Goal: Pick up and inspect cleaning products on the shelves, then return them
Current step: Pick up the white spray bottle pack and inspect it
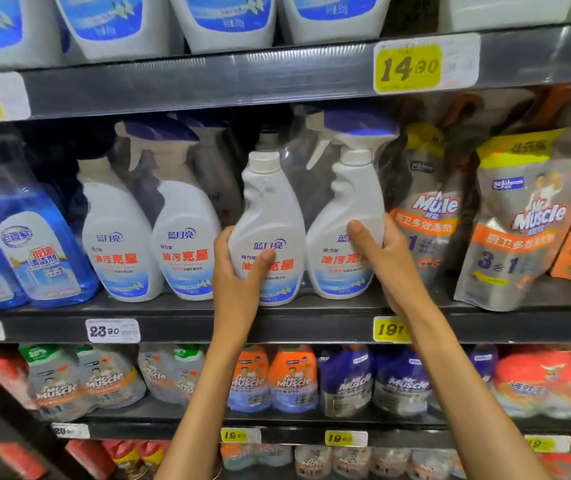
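Two bare forearms rise from the bottom of the frame toward the middle shelf (312, 329), near the centre of the picture. At the centre stands a twin pack (306, 216) of cleaner wrapped together in clear film: two white plastic bottles with blue wave labels and red lettering. Its left bottle (270, 216) carries a plain white screw cap, while its right bottle (350, 202) has a white trigger sprayer with a dark blue top. Both bases sit at the front edge of the middle shelf, or just above it; which one cannot be told.

The left hand (239, 271) wraps the lower left flank of the capped bottle, thumb laid across its label and fingers (221, 244) curled narrowly around the side. The right hand (381, 252) grips the right flank of the spray bottle, thumb pressed on the front beside the label, its fingers closed behind the bottle and mostly hidden.

Just left of the pack stand two more white spray bottles (152, 237) of the same kind, and further left a blue bottle (38, 251) of clear liquid. At the right of the frame silver refill pouches (519, 220) lean on the same shelf. Yellow price tags (410, 65) line the shelf rails, one at upper right reading 14.90. On the lower shelf sit blurred orange, blue and grey pouches (291, 379)
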